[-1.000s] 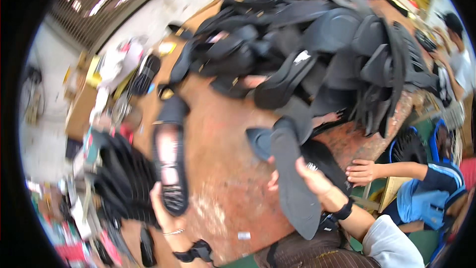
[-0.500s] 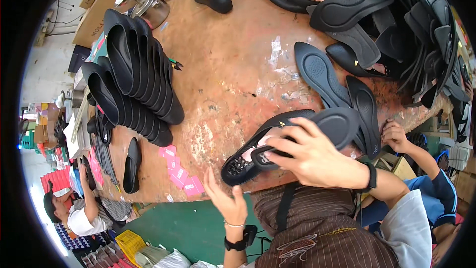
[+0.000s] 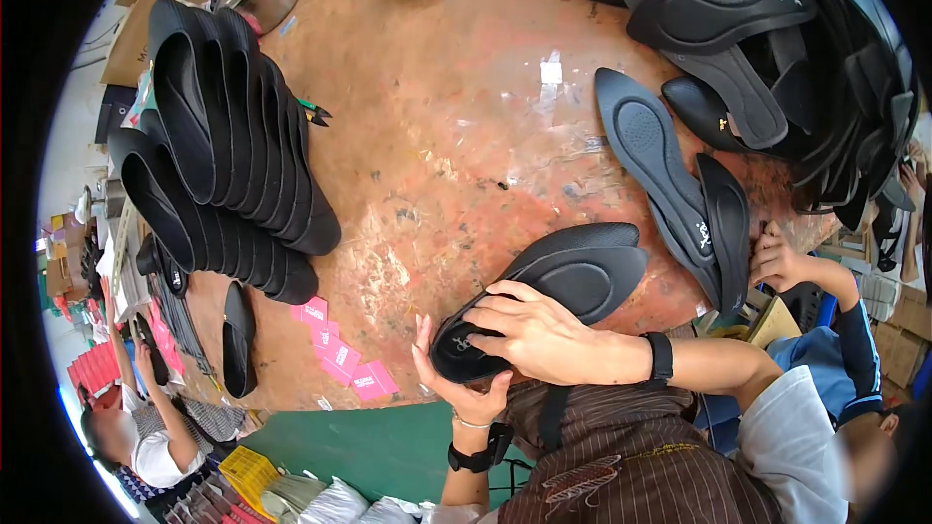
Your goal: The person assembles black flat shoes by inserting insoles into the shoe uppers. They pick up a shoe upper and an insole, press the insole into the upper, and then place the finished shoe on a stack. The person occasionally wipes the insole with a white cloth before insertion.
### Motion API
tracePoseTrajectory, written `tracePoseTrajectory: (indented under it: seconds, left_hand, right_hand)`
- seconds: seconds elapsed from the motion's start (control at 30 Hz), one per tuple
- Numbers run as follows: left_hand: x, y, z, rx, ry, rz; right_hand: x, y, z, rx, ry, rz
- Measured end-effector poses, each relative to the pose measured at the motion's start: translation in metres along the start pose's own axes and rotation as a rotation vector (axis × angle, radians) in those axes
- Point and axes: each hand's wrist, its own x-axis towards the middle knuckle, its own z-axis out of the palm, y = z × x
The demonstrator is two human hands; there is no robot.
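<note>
A black flat shoe (image 3: 558, 245) lies at the table's near edge, its toe pointing to the far right. My left hand (image 3: 464, 388) is wrapped round its heel, thumb on one side and fingers on the other. Inside the heel, my right hand (image 3: 549, 335) has its bent fingers on a black insole (image 3: 592, 281). The insole's heel end sits in the shoe, while its front part lies over the shoe's opening, toward the right side. My right fingertips are partly hidden inside the shoe.
Stacked black shoes (image 3: 233, 146) stand at left, near a single shoe (image 3: 238, 340) and pink cards (image 3: 340, 359). Loose insoles (image 3: 646, 141) lie at right, beside a heap of shoes and insoles (image 3: 718, 19). Another person's hand (image 3: 775, 257) rests at the table's right edge.
My right hand has moved down and left, bringing the insole's heel end into the shoe. My left hand, apart from the shoe before, now cups its heel. The view has shifted slightly.
</note>
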Motion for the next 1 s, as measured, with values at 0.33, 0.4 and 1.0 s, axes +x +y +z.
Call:
tracePoseTrajectory:
  seconds: [0.33, 0.4, 1.0]
  left_hand:
    - [0.011, -0.004, -0.01, -0.014, -0.123, 0.064]
    - [0.016, -0.001, -0.011, 0.006, -0.153, 0.134]
    - [-0.004, 0.075, 0.006, 0.35, -0.303, -0.125]
  right_hand:
    - [0.001, 0.007, 0.002, -0.098, -0.083, -0.242]
    - [0.001, 0.014, 0.009, 0.027, -0.222, -0.266]
    - [-0.014, 0.008, -0.045, -0.409, 0.393, 0.348]
